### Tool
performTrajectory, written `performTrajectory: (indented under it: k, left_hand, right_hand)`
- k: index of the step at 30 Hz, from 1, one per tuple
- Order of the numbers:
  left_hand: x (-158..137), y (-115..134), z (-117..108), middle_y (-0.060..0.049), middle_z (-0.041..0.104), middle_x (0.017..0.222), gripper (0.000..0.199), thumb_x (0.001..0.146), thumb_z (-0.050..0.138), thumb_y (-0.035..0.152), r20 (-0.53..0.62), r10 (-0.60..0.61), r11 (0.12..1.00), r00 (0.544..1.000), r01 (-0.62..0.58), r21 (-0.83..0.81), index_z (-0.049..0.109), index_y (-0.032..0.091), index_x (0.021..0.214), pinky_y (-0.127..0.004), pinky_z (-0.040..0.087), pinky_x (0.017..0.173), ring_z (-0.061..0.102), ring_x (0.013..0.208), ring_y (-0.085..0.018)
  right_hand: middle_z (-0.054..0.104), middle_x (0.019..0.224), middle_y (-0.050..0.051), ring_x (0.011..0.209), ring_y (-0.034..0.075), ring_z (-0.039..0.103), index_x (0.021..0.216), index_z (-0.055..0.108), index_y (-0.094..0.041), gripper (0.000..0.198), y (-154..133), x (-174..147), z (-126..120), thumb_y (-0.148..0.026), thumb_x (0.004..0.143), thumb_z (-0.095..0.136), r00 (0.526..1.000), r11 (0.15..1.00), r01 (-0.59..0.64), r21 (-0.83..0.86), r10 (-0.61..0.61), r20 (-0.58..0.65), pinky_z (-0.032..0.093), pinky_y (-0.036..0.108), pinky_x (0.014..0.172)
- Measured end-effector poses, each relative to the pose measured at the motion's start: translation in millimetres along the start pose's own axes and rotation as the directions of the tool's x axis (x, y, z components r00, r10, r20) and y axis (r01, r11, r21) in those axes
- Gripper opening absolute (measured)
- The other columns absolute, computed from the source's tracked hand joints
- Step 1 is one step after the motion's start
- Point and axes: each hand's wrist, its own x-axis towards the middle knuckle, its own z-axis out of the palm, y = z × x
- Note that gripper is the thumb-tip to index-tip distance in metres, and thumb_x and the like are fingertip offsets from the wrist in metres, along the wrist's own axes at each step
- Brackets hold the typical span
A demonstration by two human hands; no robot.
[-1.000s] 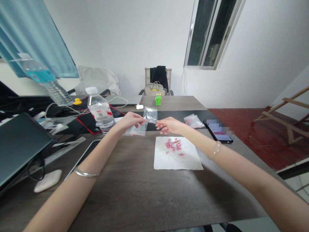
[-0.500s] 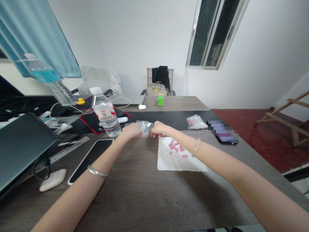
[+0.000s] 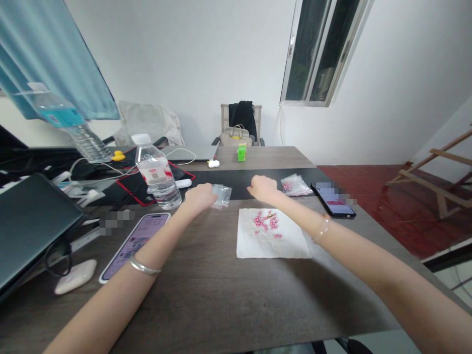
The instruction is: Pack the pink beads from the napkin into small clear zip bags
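Observation:
My left hand point(image 3: 200, 197) is closed on the edge of a small clear plastic bag point(image 3: 222, 195), low over the dark strip of the table. My right hand point(image 3: 262, 189) is apart from that bag, its fingers curled in above the far edge of a white paper sheet point(image 3: 250, 248). Whether anything is between those fingers is hidden. Several pink beads point(image 3: 261, 222) lie scattered on the sheet, with a small gold-coloured piece point(image 3: 272, 215) among them. Beyond my right wrist rests another clear bag point(image 3: 298, 186) with pink beads inside.
A water bottle point(image 3: 157, 174) stands just left of my left hand. A lit phone point(image 3: 138, 236) lies partly under my left forearm, beside a white case point(image 3: 76, 276) and a laptop point(image 3: 33, 221). Another phone point(image 3: 334, 200) is at right. A green box point(image 3: 242, 153) stands farther back.
My right hand has let go of the clear bag and moved right. The left hand keeps its hold on the bag. The left phone's screen has lit up.

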Motion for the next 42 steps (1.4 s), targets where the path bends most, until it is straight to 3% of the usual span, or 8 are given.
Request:
performTrajectory:
  k: [5,11,14,19,27,34,38,42]
  left_hand:
    - [-16,33,0,-0.018,0.069,0.101,0.028,0.083,0.046,0.036,-0.084,0.095,0.991,0.992,-0.102,-0.082,0.063,0.016,0.094,-0.038,0.048,0.074,0.065,0.096,-0.034]
    - [-12,88,11,-0.013,0.071,0.096,0.024,0.085,0.051,0.037,-0.084,0.219,0.948,0.972,-0.232,-0.216,0.063,0.017,0.088,-0.032,0.048,0.072,0.066,0.089,-0.026]
    - [-6,115,13,-0.012,0.071,0.090,0.022,0.084,0.055,0.035,-0.065,0.273,0.919,0.960,-0.280,-0.276,0.065,0.016,0.083,-0.030,0.048,0.071,0.067,0.084,-0.023]
    - [-2,142,17,-0.012,0.072,0.087,0.024,0.083,0.057,0.037,-0.067,0.334,0.880,0.940,-0.336,-0.337,0.067,0.015,0.083,-0.031,0.048,0.071,0.067,0.085,-0.025]
    - [0,135,23,-0.011,0.072,0.084,0.019,0.081,0.059,0.029,-0.078,0.436,0.826,0.897,-0.433,-0.360,0.068,0.014,0.076,-0.029,0.047,0.070,0.066,0.080,-0.022]
    - [7,112,20,-0.007,0.070,0.072,0.018,0.080,0.061,0.027,-0.069,0.464,0.809,0.883,-0.454,-0.373,0.068,0.013,0.072,-0.027,0.046,0.064,0.064,0.071,-0.019]
    - [10,109,27,-0.005,0.070,0.069,0.013,0.076,0.063,0.024,-0.057,0.502,0.789,0.863,-0.484,-0.378,0.069,0.014,0.070,-0.025,0.044,0.059,0.064,0.068,-0.018]
    - [11,110,36,-0.003,0.070,0.070,0.013,0.074,0.064,0.027,-0.064,0.536,0.773,0.842,-0.520,-0.362,0.070,0.016,0.072,-0.024,0.044,0.058,0.064,0.067,-0.017]
  right_hand:
    - [0.053,0.124,0.031,0.117,0.038,0.054,0.121,0.056,-0.004,0.041,71,-4,-28,-0.022,0.084,0.058,0.953,0.961,-0.253,-0.116,0.227,-0.200,0.045,0.046,0.090]
    - [0.065,0.106,0.024,0.101,0.033,0.064,0.112,0.063,-0.007,0.044,120,-6,-13,-0.039,0.081,0.062,0.936,0.934,-0.342,-0.105,0.329,-0.124,0.050,0.038,0.079]
    - [0.065,0.108,0.022,0.101,0.032,0.064,0.111,0.065,-0.010,0.040,124,-11,-3,-0.039,0.084,0.058,0.950,0.946,-0.301,-0.122,0.287,-0.125,0.050,0.036,0.077]
    - [0.059,0.125,0.016,0.121,0.028,0.050,0.112,0.066,-0.017,0.033,124,-21,2,-0.028,0.082,0.059,0.992,0.980,-0.062,-0.191,0.039,-0.124,0.040,0.033,0.095]
    - [0.070,0.098,0.017,0.105,0.029,0.060,0.089,0.072,-0.012,0.022,117,-27,13,-0.009,0.082,0.051,0.988,0.991,-0.015,-0.136,-0.006,-0.153,0.033,0.037,0.099]
    - [0.068,0.103,0.015,0.101,0.025,0.060,0.089,0.071,-0.013,0.030,118,-25,14,-0.013,0.088,0.040,0.960,0.973,0.042,0.225,0.023,-0.279,0.042,0.032,0.088]
    - [0.070,0.079,0.009,0.078,0.021,0.063,0.074,0.071,-0.011,0.023,113,-24,21,-0.013,0.080,0.048,0.968,0.864,0.099,0.494,0.030,-0.248,0.049,0.030,0.075]
    - [0.069,0.070,0.005,0.067,0.018,0.064,0.073,0.070,-0.014,0.013,107,-23,31,-0.024,0.073,0.062,0.978,0.667,0.095,0.739,0.077,-0.195,0.054,0.030,0.065]
